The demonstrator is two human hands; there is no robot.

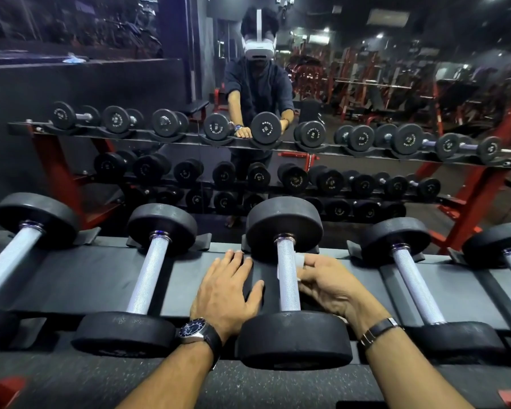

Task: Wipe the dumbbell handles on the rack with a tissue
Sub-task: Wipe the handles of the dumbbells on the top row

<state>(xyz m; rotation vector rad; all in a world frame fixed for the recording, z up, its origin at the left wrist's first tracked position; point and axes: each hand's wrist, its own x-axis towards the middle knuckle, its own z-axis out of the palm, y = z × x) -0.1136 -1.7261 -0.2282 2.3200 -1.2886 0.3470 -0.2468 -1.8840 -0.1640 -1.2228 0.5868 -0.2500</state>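
1. Rack [189,273]: dark shelf running across the lower view, with dumbbells lying side by side, handles pointing away from the person.
2. Middle dumbbell [292,338]: near head low in the view between the two forearms, far head beyond the hands. Its knurled silver handle [288,290] runs between them.
3. Tissue [298,261]: small white piece against the right side of that handle, toward the far head. Only a bit shows past the fingertips.
4. Right hand [328,286]: just right of the handle, fingers [313,262] curled in toward it, pinching the tissue against the metal. The tissue sits between fingertips and handle.
5. Left hand [227,287]: lies flat on the shelf just left of the handle, fingers straight and spread, holding nothing. Thumb points toward the handle but stays apart from it.
6. Watch [194,330] on the left wrist, dark strap, round dial. Dark band [378,332] on the right wrist.
7. Neighbouring dumbbells: one to the left [148,278], one to the right [416,287], neither touched. More at both edges of the view.
8. Mirror [366,98] behind the rack: shows the dumbbell rows, red gym frames, and the person leaning on the rack with both hands, white headset worn.
9. Floor [248,385]: dark speckled rubber below the rack.
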